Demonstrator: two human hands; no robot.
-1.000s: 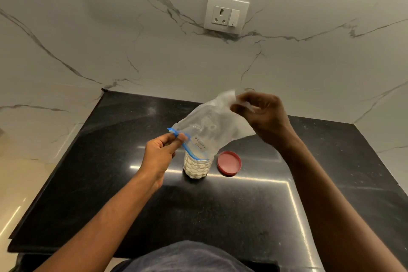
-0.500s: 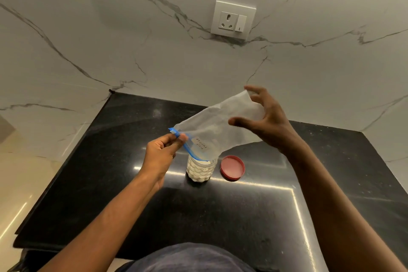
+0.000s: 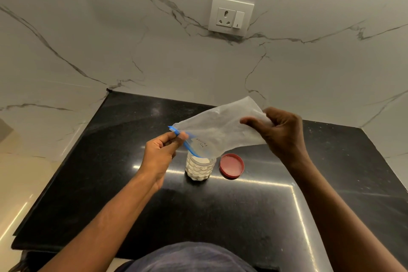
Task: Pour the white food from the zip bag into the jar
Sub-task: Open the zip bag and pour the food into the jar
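**Zip bag tipped over a nearly full jar, held at both ends**

Zip bag: thin, clear, floppy plastic pouch with a blue zip strip (image 3: 217, 133), stretched slantwise above a black polished stone counter (image 3: 110, 194), mouth low at the left, closed bottom raised at the right.

Far left: left hand (image 3: 162, 152), thumb and forefinger pressed together on the blue strip at the mouth corner, remaining fingers curled in. Just right of it and below the mouth: small clear ribbed jar (image 3: 199, 166), upright on the counter, packed almost to the rim with white round food pieces. Mouth of the bag directly over the jar opening, touching or nearly so; hard to say which. Beside the jar on the right, not touching: round red lid (image 3: 231, 165), lying flat. Furthest right: right hand (image 3: 280, 132), fingers bunched around the raised bottom corner of the bag.

Bag looks flat and almost empty, so likely very light, limp and slippery, with no stiffness of its own. Best held as now: firm zip strip for steering, bottom seam for lift. Film probably prone to clinging and trapping the last pieces. Jar light and narrow, likely easy to knock over. Behind everything, a white veined marble wall with a white socket plate (image 3: 230, 16).
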